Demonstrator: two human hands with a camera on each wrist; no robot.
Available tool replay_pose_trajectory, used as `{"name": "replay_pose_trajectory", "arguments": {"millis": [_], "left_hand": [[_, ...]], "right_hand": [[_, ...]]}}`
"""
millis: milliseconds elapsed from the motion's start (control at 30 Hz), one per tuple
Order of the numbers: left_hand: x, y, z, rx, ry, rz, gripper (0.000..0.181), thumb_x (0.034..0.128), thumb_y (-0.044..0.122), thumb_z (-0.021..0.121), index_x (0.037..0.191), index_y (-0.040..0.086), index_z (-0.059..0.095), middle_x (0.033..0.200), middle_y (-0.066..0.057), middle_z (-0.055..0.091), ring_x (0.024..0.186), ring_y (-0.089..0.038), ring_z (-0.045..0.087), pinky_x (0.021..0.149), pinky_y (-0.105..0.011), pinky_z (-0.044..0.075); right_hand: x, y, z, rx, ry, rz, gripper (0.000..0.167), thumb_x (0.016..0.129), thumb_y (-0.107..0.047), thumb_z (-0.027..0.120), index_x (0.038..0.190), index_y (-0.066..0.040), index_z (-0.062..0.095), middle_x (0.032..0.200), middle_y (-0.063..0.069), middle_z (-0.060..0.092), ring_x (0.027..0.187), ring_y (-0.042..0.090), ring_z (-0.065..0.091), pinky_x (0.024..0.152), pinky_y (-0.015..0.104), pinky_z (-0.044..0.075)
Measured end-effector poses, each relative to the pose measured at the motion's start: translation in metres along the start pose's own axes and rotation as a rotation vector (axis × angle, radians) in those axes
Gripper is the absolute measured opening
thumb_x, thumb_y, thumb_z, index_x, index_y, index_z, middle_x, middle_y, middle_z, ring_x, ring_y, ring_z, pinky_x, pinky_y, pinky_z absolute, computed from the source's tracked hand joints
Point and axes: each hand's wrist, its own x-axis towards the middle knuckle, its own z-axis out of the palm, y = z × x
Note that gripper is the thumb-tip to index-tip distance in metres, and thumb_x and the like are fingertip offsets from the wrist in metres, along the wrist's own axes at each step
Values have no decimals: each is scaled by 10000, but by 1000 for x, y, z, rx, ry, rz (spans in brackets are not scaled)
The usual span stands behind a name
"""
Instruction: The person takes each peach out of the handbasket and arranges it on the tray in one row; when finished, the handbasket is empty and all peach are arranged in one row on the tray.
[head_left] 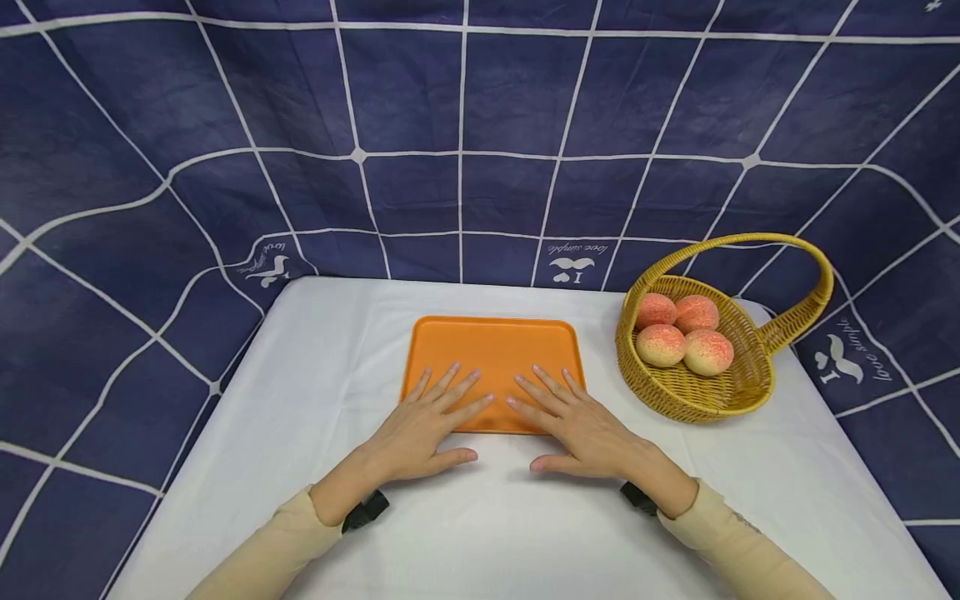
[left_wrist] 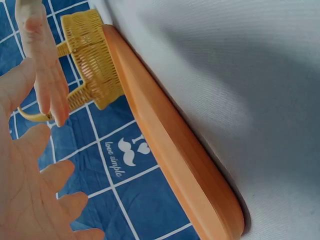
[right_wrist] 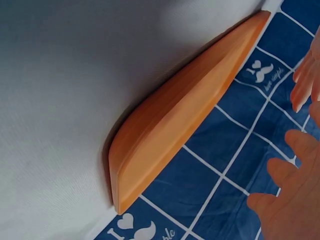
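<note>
An orange rectangular tray [head_left: 495, 342] lies flat on the white table. My left hand [head_left: 423, 429] is over its near left part, palm down with fingers spread, holding nothing. Mirroring it, my right hand [head_left: 585, 425] extends over the near right part, also spread and holding nothing. In the left wrist view a gap shows between my left palm [left_wrist: 25, 185] and the tray [left_wrist: 165, 135]. From the right wrist, too, the fingers of my right hand [right_wrist: 295, 195] appear raised above the tray [right_wrist: 175, 120].
To the right of the tray stands a yellow wicker basket [head_left: 675, 408] with a tall arched handle. Several pink and yellow peaches [head_left: 708, 352] sit together in its left part. A dark blue cloth [head_left: 510, 100] with white grid lines hangs behind the white tabletop [head_left: 322, 358].
</note>
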Motion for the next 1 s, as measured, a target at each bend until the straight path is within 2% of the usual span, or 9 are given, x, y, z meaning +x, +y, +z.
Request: {"name": "replay_pose_trajectory", "arguments": {"millis": [133,233,467,667,800,900,1000], "left_hand": [[1,-1,1,-6,1,3,761,908,585,566,1552,327,253,1662,11,43,1516,-345,84,1182,-656,141],[1,-1,1,-1,5,5,767,906,589,567,1553,337,240,1662,20,32,1516,-334,77,1178,-657,157],[0,-1,2,-10,35,5,775,899,579,587,1552,338,246,1660,20,49,1513,-343,116,1168,-660,189],[-3,-1,1,-88,52,-8,741,926,603,523,1554,307,262,1661,3,75,1519,-337,106,1176,-647,183],[-8,-4,-2,-188,87,-56,722,948,601,483,1560,301,244,1658,24,85,1527,-289,79,1191,-618,179],[-13,-10,-4,-263,150,-107,731,955,525,537,1565,252,242,1650,-14,133,1524,-293,109,1188,-611,196],[-18,-18,-4,-355,223,-186,732,959,400,587,1568,195,236,1643,-53,167,1518,-306,140,1183,-606,211]], "right_hand": [[0,1,1,-1,2,-1,862,854,-606,620,1555,-233,284,1632,105,212,1490,418,167,1225,577,11],[0,1,1,-1,4,-1,846,861,-617,603,1544,-211,316,1632,107,210,1495,412,154,1200,628,96],[-1,0,1,21,-4,18,864,852,-592,634,1552,-216,295,1655,57,127,1507,393,118,1221,588,12],[-3,-1,1,46,24,33,905,817,-538,706,1555,-231,282,1651,64,144,1508,381,126,1184,649,133],[-6,1,0,59,55,61,927,796,-530,733,1554,-248,280,1647,49,165,1497,377,188,1145,657,234],[-11,4,-4,75,69,97,902,814,-546,710,1550,-226,298,1645,44,177,1490,368,219,1180,608,217],[-17,10,-9,93,98,124,859,843,-552,677,1534,-171,336,1634,62,214,1483,355,245,1217,548,174]]}}
